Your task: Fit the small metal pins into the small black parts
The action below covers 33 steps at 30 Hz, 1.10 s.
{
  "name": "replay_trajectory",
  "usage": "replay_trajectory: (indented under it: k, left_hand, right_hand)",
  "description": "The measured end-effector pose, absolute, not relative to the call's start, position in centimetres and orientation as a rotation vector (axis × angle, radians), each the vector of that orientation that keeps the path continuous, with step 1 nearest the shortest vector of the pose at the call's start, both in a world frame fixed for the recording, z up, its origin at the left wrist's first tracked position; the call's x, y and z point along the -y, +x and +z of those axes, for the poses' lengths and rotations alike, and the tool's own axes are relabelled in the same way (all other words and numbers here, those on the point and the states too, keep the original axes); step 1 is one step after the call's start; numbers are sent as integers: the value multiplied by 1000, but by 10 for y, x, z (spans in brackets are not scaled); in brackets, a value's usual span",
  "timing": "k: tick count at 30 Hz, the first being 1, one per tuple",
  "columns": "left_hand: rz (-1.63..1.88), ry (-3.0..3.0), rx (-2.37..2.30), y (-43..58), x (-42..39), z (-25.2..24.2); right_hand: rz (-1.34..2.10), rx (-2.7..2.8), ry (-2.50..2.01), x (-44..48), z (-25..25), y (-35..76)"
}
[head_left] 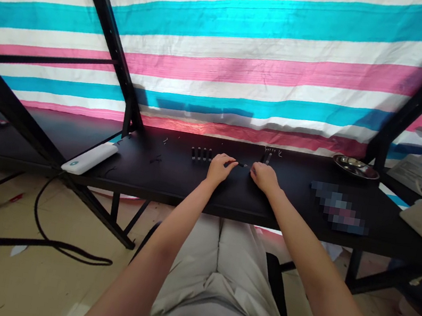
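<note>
Black part [242, 165] pinched by left hand [220, 169], right hand [265, 178] beside.

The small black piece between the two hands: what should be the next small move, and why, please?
Probably the right hand should take the free end of the small black piece. The left hand seems to touch its other end, though I cannot tell if it grips it, and the free end points toward the right hand, which rests very near.

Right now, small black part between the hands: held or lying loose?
Held, apparently: the black part projects from the fingers of the left hand; the right hand rests beside it.
</note>
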<state>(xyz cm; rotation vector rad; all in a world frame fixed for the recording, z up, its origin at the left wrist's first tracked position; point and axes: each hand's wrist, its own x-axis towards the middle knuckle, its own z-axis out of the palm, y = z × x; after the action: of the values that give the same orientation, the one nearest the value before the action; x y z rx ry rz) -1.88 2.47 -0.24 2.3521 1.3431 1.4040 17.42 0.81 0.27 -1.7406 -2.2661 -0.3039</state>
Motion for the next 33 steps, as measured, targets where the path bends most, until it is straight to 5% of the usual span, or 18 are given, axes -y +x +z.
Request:
replay_trajectory:
  k: [15, 33]
  left_hand:
    - [1642, 2228, -1133, -17, -25, -2]
    - [1530, 2311, -1033, -13, -16, 3]
  right_hand:
    - [-482, 2274, -1581, -12, -4, 175]
    - [-651, 2242, -1486, -15, -8, 174]
